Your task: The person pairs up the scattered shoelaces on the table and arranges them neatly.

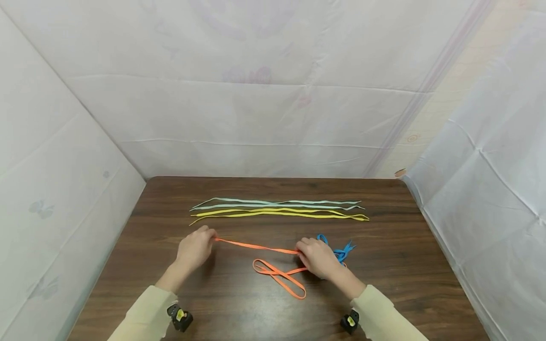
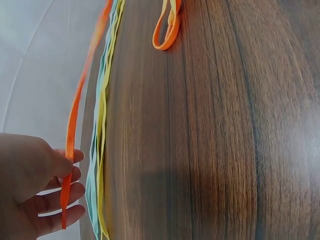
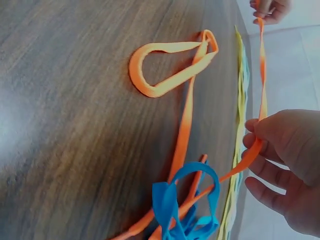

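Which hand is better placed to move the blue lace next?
Likely the right. The right hand is beside the blue lace; the left hand is much farther off. Both pinch the orange lace, so the right would have to let go first.

A flat orange lace [image 3: 183, 127] stretches almost straight, slightly twisted, on the person's left of the blue lace [image 3: 162, 200]. Its slack lies there too, in a crossed loop.
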Demonstrator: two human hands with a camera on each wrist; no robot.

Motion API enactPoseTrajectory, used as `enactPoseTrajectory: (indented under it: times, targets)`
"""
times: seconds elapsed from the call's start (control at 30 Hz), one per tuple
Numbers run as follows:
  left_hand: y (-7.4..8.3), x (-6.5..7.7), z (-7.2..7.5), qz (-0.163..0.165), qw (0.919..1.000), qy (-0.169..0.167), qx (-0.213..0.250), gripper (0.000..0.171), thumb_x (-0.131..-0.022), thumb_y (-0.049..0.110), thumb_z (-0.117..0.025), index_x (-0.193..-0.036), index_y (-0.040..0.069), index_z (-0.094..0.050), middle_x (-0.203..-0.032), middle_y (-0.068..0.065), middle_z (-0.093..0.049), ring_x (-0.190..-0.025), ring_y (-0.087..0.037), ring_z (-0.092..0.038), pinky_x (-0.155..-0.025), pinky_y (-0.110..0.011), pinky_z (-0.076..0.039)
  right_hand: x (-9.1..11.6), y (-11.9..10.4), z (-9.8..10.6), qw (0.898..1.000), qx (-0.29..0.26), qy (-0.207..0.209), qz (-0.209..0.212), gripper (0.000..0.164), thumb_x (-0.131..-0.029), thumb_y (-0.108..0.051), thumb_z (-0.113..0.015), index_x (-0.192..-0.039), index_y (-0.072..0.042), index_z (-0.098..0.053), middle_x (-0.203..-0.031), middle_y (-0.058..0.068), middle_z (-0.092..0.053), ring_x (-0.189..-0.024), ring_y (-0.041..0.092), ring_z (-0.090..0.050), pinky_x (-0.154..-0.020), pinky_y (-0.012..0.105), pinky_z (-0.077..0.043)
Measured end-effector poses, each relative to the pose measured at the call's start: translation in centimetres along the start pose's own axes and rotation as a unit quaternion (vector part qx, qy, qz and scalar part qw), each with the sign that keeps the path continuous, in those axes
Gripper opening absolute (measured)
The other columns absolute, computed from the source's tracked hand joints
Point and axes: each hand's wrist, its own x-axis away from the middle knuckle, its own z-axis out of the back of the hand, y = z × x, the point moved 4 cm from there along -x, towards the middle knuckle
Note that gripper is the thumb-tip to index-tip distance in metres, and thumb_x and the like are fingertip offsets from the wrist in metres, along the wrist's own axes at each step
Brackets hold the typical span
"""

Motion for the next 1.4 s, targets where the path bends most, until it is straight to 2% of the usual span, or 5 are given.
enactPoseTrajectory:
  times: [0.5,0.83,1.03,1.23,1.4]
  targets:
    - [-1.4,0.2,0.5,0.008,0.9998,0.015,-0.008,0.005,-0.078,0.008,-0.062,-0.082,0.011,-0.064,-0.073,-0.001,-0.056,-0.048,-0.015,-0.049,-0.036,-0.027,-0.033,0.8,1.3,2.0,1.000,-0.006,0.003,-0.016,0.002,-0.081,-0.016,-0.059,-0.079,-0.017,-0.060,-0.072,-0.010,-0.054,-0.061,0.006,-0.045,-0.055,0.022,-0.038]
    - [-3.2,0.6,1.1,0.025,0.9991,0.032,-0.011,0.006,-0.077,0.008,-0.061,-0.081,0.011,-0.064,-0.074,-0.003,-0.057,-0.049,-0.020,-0.051,-0.036,-0.031,-0.033,1.6,2.7,3.2,0.999,-0.007,0.031,-0.017,0.010,-0.073,-0.011,-0.067,-0.079,-0.016,-0.061,-0.067,-0.011,-0.048,-0.056,0.004,-0.038,-0.050,0.019,-0.035]
    - [-4.1,0.8,1.2,0.038,0.9987,0.031,-0.012,0.008,-0.077,0.007,-0.060,-0.082,0.010,-0.065,-0.074,-0.003,-0.057,-0.051,-0.024,-0.053,-0.036,-0.033,-0.034,2.1,3.9,3.7,0.999,-0.017,0.014,-0.047,0.008,-0.074,-0.011,-0.066,-0.081,-0.014,-0.062,-0.071,-0.009,-0.052,-0.059,0.004,-0.043,-0.053,0.021,-0.039]
    - [-4.7,1.1,1.1,0.043,0.9986,0.028,-0.015,0.010,-0.077,0.007,-0.058,-0.083,0.010,-0.065,-0.074,-0.003,-0.057,-0.047,-0.020,-0.050,-0.035,-0.031,-0.032,2.6,4.8,4.2,0.997,-0.016,-0.003,-0.074,0.008,-0.076,-0.014,-0.065,-0.083,-0.017,-0.061,-0.070,-0.012,-0.048,-0.056,0.002,-0.039,-0.050,0.018,-0.035]
    - [-5.1,1.3,1.1,0.047,0.9983,0.028,-0.021,0.009,-0.076,0.006,-0.058,-0.082,0.010,-0.064,-0.072,-0.003,-0.056,-0.046,-0.018,-0.047,-0.035,-0.031,-0.032,3.0,5.4,4.8,0.996,-0.020,0.004,-0.085,0.008,-0.076,-0.012,-0.065,-0.082,-0.016,-0.063,-0.071,-0.010,-0.051,-0.055,0.001,-0.040,-0.049,0.018,-0.035]
